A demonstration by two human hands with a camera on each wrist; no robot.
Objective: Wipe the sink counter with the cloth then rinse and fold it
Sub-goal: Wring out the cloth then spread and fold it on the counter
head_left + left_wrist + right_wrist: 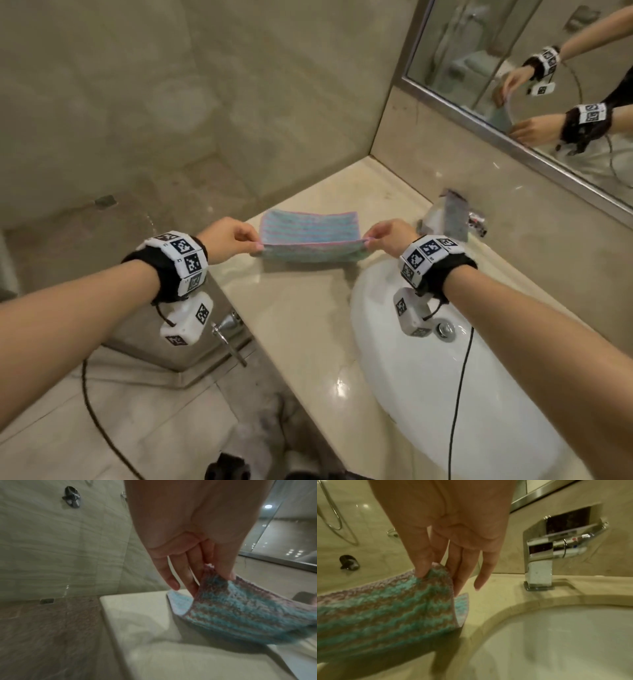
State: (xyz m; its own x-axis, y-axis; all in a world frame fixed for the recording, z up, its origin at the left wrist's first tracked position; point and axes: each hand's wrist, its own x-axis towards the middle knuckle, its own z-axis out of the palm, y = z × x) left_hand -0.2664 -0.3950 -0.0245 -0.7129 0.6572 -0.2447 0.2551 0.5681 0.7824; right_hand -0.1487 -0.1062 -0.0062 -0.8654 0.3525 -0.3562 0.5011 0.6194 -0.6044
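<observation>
Fingertips (226,574) of left hand (227,240) and right hand (390,236) just pinching cloth (308,236) corners over counter (301,308); could easily slip, flop crooked mid-fold.

We count one cloth (310,236) — striped blue and pink — held between two hands, the left hand (227,238) and the right hand (394,236). There is one sink basin (394,359) with one drain (445,329), one chrome faucet (556,547), one counter (301,329) and one mirror (513,85). Each wrist carries one marker band — two in all — and one white camera box, two again.
</observation>
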